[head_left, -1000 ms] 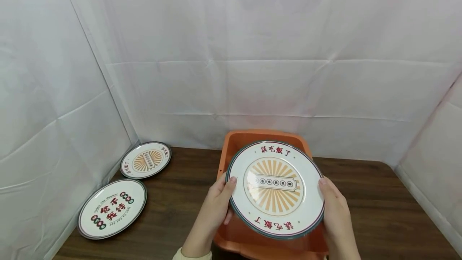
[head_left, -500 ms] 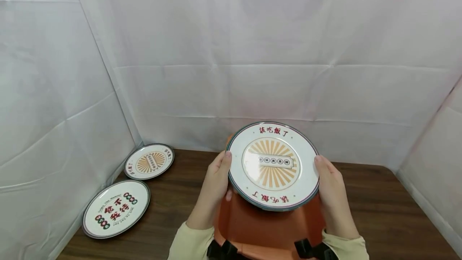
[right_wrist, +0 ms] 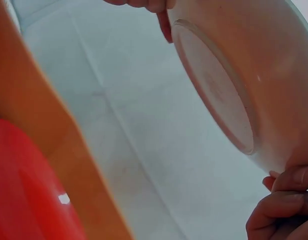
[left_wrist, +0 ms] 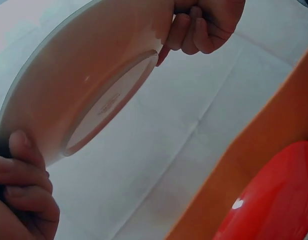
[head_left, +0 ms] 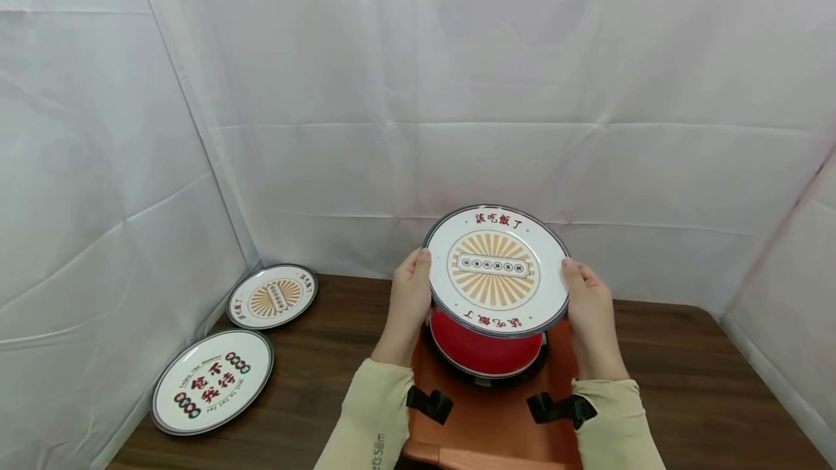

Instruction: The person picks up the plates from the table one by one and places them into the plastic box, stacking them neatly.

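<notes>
1. The round white ceramic plate with an orange sunburst print and a dark rim (head_left: pixel 496 270) has risen over the last second: it sat low over the orange plastic tub (head_left: pixel 496 412) and close to the camera, and it is now held higher and further out, in front of the white cloth backdrop (head_left: pixel 457 93).
2. With the plate lifted away, a glossy red plate (head_left: pixel 486 350) shows in the tub directly below it; it was covered from view a second ago.
3. I judge this to mean the printed plate has come clear out of the tub and is being carried in the air, touching nothing but the hands.
4. The left hand (head_left: pixel 410 296) grasps the plate's left rim: the thumb lies over the top edge, and the left wrist view shows the fingers (left_wrist: pixel 24 175) curled against the pale underside.
5. The right hand (head_left: pixel 588 307) grasps the opposite rim in the same way, its fingers (right_wrist: pixel 284 200) tucked under the edge.
6. The plate tilts slightly toward the person, its printed face up.
7. Two more printed plates, a sunburst one (head_left: pixel 273 296) and one with red lettering (head_left: pixel 212 381), lie flat on the dark wooden surface (head_left: pixel 686 383), well apart to the left.
</notes>
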Tool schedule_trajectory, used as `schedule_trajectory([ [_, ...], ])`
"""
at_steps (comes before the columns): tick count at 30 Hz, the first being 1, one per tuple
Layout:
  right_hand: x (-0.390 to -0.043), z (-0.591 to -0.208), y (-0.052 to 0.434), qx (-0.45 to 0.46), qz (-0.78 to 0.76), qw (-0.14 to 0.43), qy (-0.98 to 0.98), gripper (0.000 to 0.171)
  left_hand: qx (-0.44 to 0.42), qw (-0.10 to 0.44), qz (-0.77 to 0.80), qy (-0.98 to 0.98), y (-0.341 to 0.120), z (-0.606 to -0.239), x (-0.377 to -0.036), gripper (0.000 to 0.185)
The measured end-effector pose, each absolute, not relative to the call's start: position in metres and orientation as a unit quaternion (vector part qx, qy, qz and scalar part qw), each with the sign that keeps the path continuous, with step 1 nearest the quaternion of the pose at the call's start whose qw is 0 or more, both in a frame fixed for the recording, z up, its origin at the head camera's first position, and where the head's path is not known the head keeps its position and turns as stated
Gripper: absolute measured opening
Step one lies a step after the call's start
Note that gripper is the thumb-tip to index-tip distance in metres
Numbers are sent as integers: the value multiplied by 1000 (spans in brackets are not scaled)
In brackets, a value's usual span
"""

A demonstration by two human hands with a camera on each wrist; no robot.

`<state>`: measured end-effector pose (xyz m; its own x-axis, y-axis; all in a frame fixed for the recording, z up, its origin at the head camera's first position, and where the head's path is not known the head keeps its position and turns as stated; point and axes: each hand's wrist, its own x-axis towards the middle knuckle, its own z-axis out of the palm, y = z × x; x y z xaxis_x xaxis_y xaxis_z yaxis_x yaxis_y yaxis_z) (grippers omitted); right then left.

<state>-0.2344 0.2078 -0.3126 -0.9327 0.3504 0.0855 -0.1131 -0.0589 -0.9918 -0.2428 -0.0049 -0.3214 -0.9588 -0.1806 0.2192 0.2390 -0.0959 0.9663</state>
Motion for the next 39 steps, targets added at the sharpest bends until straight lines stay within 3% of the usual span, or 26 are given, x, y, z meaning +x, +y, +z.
schedule_trajectory([
  [5,-253,-333,209,-87,726,197,-653,38,-16,212,-724,-656,9,-342,-260,34],
  [11,-273,-349,211,-104,695,211,-679,43,5,247,-712,-657,17,-365,-280,34],
  [24,-287,-377,217,-125,587,230,-766,41,81,185,-573,-794,20,-380,-290,31],
  [30,-288,-391,220,-115,498,175,-842,48,103,130,-486,-858,20,-384,-289,29],
  [39,-287,-394,220,-107,380,148,-907,42,91,121,-411,-899,21,-391,-289,31],
])
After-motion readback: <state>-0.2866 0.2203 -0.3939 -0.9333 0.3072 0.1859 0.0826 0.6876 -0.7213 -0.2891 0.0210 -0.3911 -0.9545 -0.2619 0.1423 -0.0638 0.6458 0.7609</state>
